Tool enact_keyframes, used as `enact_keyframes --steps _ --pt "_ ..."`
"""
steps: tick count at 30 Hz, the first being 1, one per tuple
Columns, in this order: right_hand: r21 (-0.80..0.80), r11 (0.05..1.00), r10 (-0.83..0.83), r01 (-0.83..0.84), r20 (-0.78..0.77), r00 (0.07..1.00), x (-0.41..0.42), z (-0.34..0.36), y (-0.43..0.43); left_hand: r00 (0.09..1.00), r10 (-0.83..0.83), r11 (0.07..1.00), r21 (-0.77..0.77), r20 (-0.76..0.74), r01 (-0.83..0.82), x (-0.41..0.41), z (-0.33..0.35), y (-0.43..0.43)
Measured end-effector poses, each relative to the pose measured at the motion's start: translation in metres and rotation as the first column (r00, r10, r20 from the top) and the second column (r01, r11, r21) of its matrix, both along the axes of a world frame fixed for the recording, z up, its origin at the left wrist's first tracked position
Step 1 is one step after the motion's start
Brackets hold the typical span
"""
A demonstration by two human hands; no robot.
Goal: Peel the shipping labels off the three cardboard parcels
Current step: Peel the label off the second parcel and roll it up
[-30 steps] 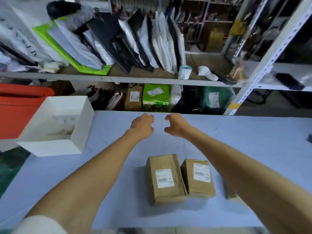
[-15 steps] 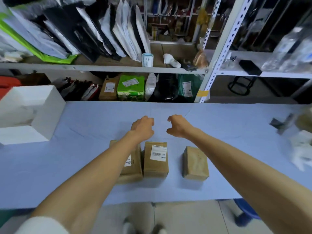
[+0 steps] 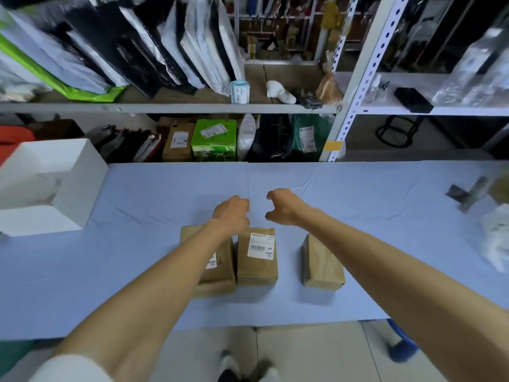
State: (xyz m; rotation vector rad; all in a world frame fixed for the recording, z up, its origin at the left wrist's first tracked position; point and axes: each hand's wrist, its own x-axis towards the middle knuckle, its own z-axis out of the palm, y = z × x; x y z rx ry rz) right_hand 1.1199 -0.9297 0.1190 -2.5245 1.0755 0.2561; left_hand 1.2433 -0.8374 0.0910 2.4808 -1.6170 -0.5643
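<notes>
Three brown cardboard parcels lie in a row on the pale blue table (image 3: pixel 137 257). The left parcel (image 3: pixel 220 274) is partly under my left forearm, with only a corner of its white label (image 3: pixel 211 262) showing. The middle parcel (image 3: pixel 257 268) carries a white barcode label (image 3: pixel 260 246) on top. No label shows on the top of the right parcel (image 3: pixel 322 264), which stands a little apart. My left hand (image 3: pixel 232 213) and my right hand (image 3: pixel 283 206) hover beyond the parcels, fingers curled, holding nothing.
An open white box (image 3: pixel 49 186) sits at the table's left. Blurred items (image 3: pixel 493 216) lie at the right edge. Shelving behind holds mailer bags, a label roll (image 3: pixel 240 91), a green box (image 3: pixel 214 139) and more parcels. Floor and my feet show below the near table edge.
The view has swung to the right and pulled back, so all three parcels now show and the white box sits farther left. Both hands stay curled side by side beyond the parcels.
</notes>
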Motion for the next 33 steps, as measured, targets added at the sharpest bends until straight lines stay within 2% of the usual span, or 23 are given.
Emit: enact_keyframes --steps 9,19,26,30,33 --pt "0.049 0.998 -0.034 0.037 -0.067 0.997 -0.012 -0.019 -0.009 1.0 -0.026 0.998 0.053 -0.004 0.026 -0.007 -0.019 -0.007" --pt "0.075 0.994 0.083 -0.076 -0.095 0.992 -0.026 -0.034 -0.042 0.987 0.145 0.987 0.073 -0.075 -0.14 -0.037 -0.038 -0.013" --pt "0.091 0.992 0.102 -0.091 -0.123 0.987 -0.025 -0.037 -0.039 0.99 0.143 0.984 0.109 -0.005 -0.142 -0.039 -0.046 -0.004" --pt "0.101 0.99 0.106 -0.096 -0.102 0.989 -0.025 -0.046 -0.033 0.991 0.132 0.988 0.083 -0.029 -0.129 -0.036 -0.053 -0.003" --pt "0.14 0.984 0.13 -0.11 -0.146 0.981 -0.031 -0.058 -0.021 0.99 0.114 0.99 0.095 -0.077 -0.107 -0.039 -0.059 0.003"
